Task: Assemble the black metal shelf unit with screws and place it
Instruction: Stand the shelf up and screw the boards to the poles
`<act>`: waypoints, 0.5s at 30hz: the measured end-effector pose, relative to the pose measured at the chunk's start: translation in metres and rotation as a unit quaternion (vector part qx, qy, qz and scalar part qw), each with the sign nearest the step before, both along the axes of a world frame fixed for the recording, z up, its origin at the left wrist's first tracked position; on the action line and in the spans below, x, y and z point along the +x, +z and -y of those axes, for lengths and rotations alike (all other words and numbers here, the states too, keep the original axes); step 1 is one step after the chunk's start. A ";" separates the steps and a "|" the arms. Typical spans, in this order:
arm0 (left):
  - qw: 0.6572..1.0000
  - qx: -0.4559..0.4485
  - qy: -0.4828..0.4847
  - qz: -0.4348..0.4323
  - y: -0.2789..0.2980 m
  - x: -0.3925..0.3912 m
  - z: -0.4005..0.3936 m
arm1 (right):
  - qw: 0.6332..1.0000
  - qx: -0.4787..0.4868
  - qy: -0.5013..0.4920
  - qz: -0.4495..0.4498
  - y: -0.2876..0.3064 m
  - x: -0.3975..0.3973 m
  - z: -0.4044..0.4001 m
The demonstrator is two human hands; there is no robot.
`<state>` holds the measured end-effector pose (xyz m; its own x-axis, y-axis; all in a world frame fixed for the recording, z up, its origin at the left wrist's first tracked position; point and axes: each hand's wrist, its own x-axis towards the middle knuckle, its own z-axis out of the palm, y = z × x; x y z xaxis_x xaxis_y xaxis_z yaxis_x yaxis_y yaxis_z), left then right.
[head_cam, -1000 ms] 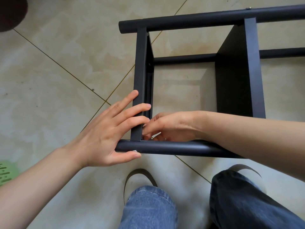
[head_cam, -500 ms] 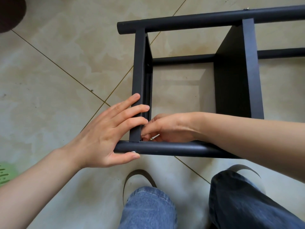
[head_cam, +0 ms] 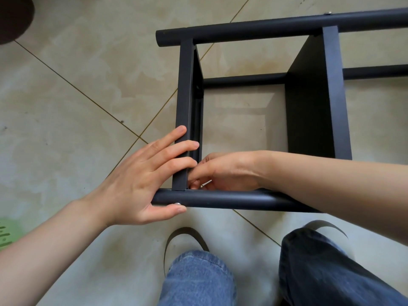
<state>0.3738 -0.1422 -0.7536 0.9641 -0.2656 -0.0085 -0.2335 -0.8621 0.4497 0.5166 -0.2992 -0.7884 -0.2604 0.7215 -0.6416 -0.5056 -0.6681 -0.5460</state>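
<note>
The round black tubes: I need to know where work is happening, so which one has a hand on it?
The nearest tube, closest to the knees: the left hand has its thumb under it. The two farther tubes are untouched.

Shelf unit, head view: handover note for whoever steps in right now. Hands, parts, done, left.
Left hand: straight fingers rest on the end panel, thumb under the near tube beside the screw head.
Right hand: inside the frame at the panel-tube corner, fingers curled round a small silver piece; what it is cannot be told.
Shelf unit: lying on the tiled floor, panels between the tubes.
Done: frame joined; a fastener shows on the far tube.
Left: probably finish this corner, check other joints, stand and place it.
</note>
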 end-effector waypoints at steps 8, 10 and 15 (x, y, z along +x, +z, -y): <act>1.000 0.013 -0.003 0.010 0.000 0.000 0.000 | 0.999 -0.012 0.036 0.030 0.004 0.005 0.002; 1.000 0.024 -0.002 0.015 -0.001 0.000 0.000 | 0.999 -0.010 0.025 0.031 0.004 0.003 0.002; 1.000 0.008 0.001 0.010 0.000 0.000 0.000 | 1.000 -0.019 0.008 0.021 0.004 0.003 0.002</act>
